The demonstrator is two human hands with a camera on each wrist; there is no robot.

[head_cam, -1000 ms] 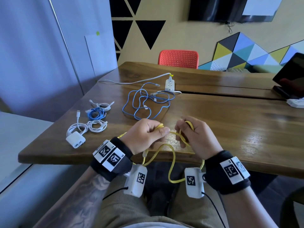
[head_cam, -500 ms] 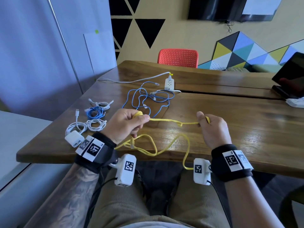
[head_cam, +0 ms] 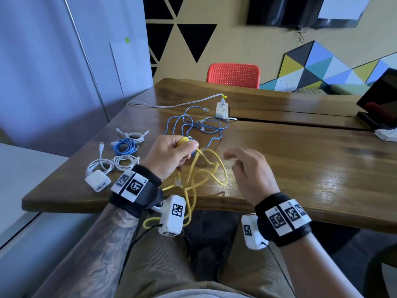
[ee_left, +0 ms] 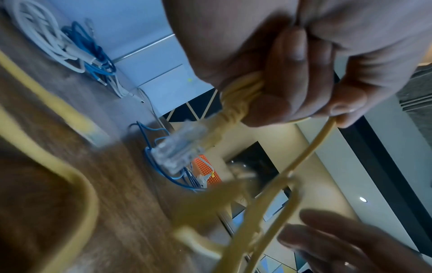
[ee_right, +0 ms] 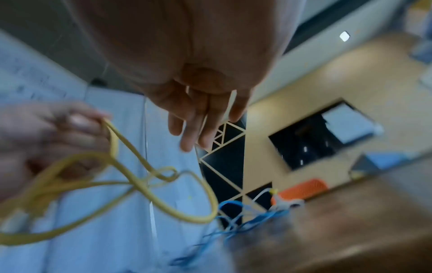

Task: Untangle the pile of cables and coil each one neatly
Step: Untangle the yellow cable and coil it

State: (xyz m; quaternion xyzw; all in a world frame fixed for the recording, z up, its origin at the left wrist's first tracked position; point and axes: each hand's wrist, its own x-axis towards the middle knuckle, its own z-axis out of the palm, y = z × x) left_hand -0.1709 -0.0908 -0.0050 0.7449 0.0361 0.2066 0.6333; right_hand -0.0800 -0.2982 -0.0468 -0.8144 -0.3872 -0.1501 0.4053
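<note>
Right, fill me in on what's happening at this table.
A person is sorting cables at a wooden table. The left hand grips a bunch of the yellow cable, whose loose loops hang over the table edge. The right hand is open beside it, holding nothing. Four small coils and a white charger lie to the left; a blue cable tangle waits further back.

You work over a glossy, varnished wood desk (head_cam: 300,164) with visible grain, where the yellow cable (head_cam: 206,168) has a smooth matt rubbery jacket and a clear plastic plug (ee_left: 177,149), near a perforated red plastic chair (head_cam: 233,75).
</note>
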